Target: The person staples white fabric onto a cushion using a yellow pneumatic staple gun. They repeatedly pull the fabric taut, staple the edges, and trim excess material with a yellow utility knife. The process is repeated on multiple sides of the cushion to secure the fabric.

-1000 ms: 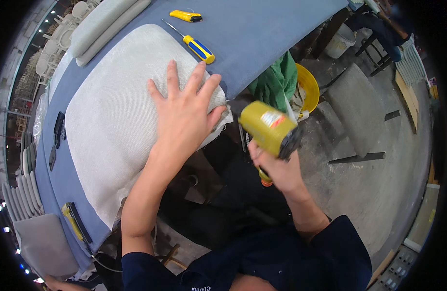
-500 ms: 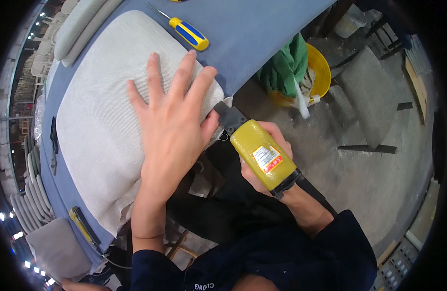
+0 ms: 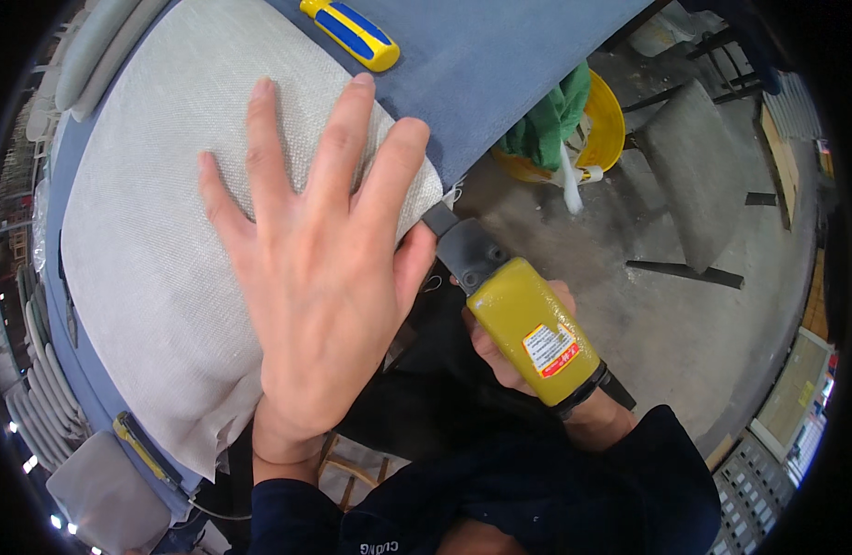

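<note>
A seat pad covered in light grey woven fabric lies on the blue-covered table. My left hand rests palm down on it with the fingers spread, its thumb bent down at the pad's right edge. My right hand grips a yellow pneumatic staple gun from beneath, so most of its fingers are hidden. The gun's black nose meets the edge of the pad close to my left thumb. At the pad's lower corner the fabric hangs loose in folds.
A yellow and blue screwdriver lies beyond the pad on the table. Left are a yellow-handled cutter and stacked grey pads. On the floor at right stand a yellow bucket with green cloth and a grey chair.
The view has come closer to the pad. In the picture the staple gun and my right hand sit lower and further right; the gun's nose stays at the edge beside my left thumb.
</note>
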Demonstrator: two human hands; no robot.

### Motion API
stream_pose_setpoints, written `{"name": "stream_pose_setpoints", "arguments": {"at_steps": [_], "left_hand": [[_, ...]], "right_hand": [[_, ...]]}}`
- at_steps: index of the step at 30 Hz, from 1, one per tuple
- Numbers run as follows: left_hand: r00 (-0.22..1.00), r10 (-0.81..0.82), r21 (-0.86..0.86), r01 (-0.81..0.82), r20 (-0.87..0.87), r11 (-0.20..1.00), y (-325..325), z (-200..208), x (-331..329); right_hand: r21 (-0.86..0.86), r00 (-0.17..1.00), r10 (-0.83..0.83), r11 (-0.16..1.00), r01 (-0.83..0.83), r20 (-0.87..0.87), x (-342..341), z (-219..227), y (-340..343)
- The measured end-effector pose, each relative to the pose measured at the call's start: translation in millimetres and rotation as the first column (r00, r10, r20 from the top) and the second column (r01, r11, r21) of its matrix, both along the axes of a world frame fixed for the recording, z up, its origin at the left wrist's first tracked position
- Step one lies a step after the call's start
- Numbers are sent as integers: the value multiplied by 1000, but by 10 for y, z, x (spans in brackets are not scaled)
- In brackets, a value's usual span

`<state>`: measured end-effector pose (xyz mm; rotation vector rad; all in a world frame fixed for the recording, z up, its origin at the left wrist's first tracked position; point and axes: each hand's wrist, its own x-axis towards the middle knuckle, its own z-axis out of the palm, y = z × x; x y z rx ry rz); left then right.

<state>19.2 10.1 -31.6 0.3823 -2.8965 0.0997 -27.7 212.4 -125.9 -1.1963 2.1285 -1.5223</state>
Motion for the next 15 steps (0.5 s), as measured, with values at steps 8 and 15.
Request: {"name": "stream_pose_setpoints", "arguments": {"at_steps": [8,15], "left_hand": [[1000,-6,-26,5,-24,1000,37,21,1],[991,-67,-130,52,-112,990,4,-11,63]], "right_hand": [[2,997,-35,999,35,-75,-85,-85,-15],[-255,994,-74,962,93,83,-48,-128,-190]]}}
